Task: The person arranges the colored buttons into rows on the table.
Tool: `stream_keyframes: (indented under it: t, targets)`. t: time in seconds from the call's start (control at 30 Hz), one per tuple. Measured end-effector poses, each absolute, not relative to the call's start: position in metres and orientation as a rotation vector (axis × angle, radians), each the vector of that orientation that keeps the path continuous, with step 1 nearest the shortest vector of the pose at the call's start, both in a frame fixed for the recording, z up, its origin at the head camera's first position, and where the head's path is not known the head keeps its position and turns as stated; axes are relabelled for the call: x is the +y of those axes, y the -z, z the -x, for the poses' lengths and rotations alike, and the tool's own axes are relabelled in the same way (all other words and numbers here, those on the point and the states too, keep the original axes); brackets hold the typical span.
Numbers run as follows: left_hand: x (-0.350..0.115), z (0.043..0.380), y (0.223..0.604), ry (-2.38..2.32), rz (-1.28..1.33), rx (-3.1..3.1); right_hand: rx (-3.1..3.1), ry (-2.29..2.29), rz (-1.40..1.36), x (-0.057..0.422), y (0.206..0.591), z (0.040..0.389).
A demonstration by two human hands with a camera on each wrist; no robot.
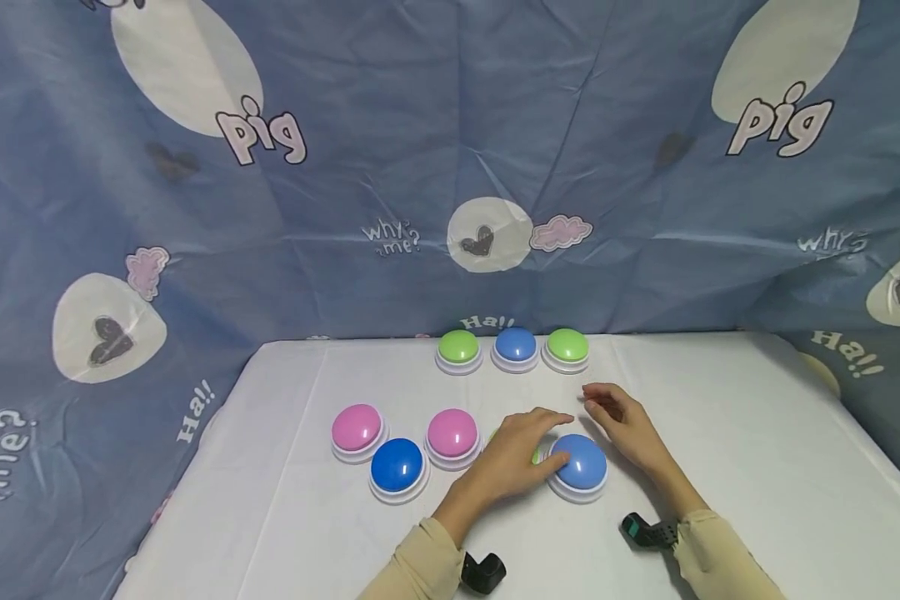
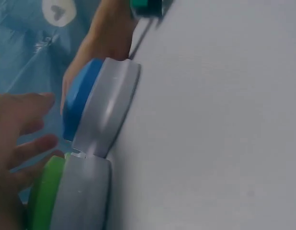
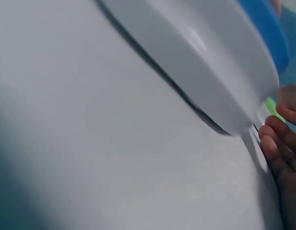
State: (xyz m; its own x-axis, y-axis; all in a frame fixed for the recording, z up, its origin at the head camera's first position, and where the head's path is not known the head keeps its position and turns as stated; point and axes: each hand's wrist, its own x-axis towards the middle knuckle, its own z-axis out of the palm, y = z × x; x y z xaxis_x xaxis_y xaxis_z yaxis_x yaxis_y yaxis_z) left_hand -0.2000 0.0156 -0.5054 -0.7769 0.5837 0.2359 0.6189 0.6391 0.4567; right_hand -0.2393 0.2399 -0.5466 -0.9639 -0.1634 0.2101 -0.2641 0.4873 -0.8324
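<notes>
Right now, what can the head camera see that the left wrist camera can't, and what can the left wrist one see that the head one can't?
Only the head view shows the two pink buttons, the darker blue button and the back row of three buttons.

Only the left wrist view shows plainly, from the side, the white base of the green button; in the head view, the left grip hides most of that button.

Both show the lighter blue button, the right grip, the white table and the blue cloth.
</notes>
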Motion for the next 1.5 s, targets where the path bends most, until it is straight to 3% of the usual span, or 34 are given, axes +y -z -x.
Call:
stream_keyframes:
  t: [0.27, 0.63, 1.5]
  targets:
    - [0.016, 0.195, 0.517, 0.448, 1.047, -2.819, -2.536, -1.569, -0.449, 0.238, 0.559, 0.202]
    - [0.016, 0.196, 0.524, 0.403, 1.009, -2.777, -2.562, -1.564, -0.407, 0.239, 0.558, 0.181]
    - [0.014, 0.191, 0.517, 0.453, 1.092, -2.788, -2.683, -1.458, -0.578, 0.243, 0.551, 0.166]
